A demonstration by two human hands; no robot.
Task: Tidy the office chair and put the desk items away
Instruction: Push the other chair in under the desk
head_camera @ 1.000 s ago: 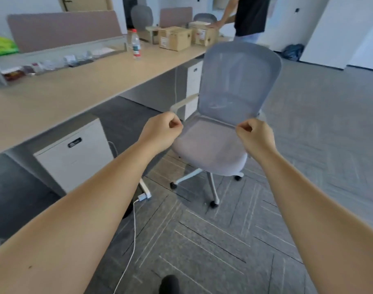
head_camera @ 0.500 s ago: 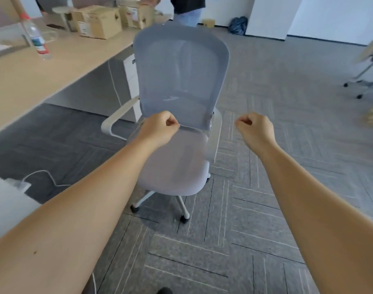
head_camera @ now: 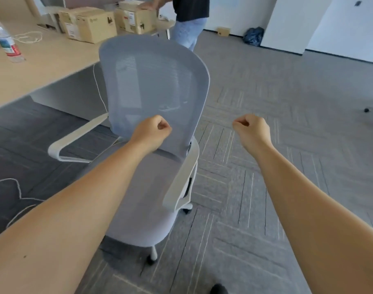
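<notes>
Grey mesh office chair (head_camera: 153,98) stands beside the tabletop (head_camera: 43,66), turned askew, while both hands, left hand (head_camera: 152,131) and right hand (head_camera: 252,129), hover clenched and empty before it, so next probably means grasping its backrest and rolling it under.

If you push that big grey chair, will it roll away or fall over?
The grey mesh-backed office chair would probably roll easily: it stands on small castor wheels. Tipping seems unlikely, though a high push on the tall back might rock it. The flat carpet floor may slow it slightly.
</notes>
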